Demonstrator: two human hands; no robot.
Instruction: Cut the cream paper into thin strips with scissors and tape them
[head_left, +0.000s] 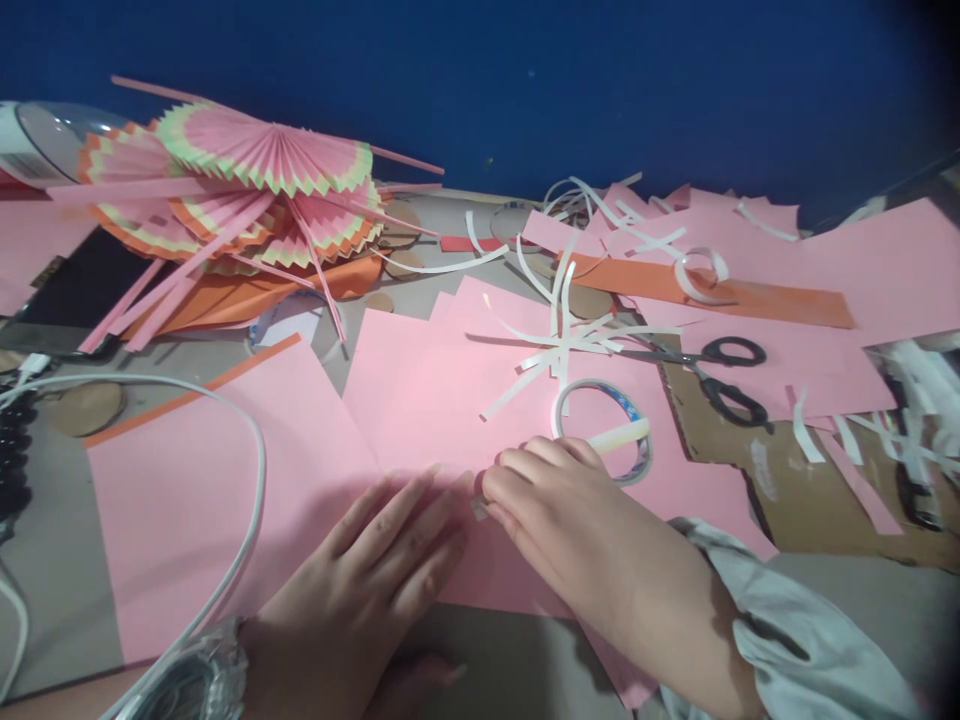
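No writing or label can be read on any object. The left hand [375,580] is laid flat and open, fingers stretched, on a pink paper sheet [225,490], and a wristwatch [195,680] is worn on its wrist. The right hand [570,510] is curled loosely, its fingertips [499,490] pressed down on the same sheet just beside the left fingertips; a small clear piece, perhaps tape, seems to be pinched under them, but this cannot be told for sure. A roll of tape [604,430] is lying just behind the right hand, touching it or nearly so. Black scissors [712,375] are seen farther back on the right, partly on a piece of cardboard [787,480]. White paper strips [562,340] are scattered over more pink sheets and an orange strip [750,295]. At the back left, folded pink paper fans [255,190] with green and orange edges are piled up. A white cable [247,470] is curved across the left side. The grey table [60,580] is set against a dark blue wall [525,80]
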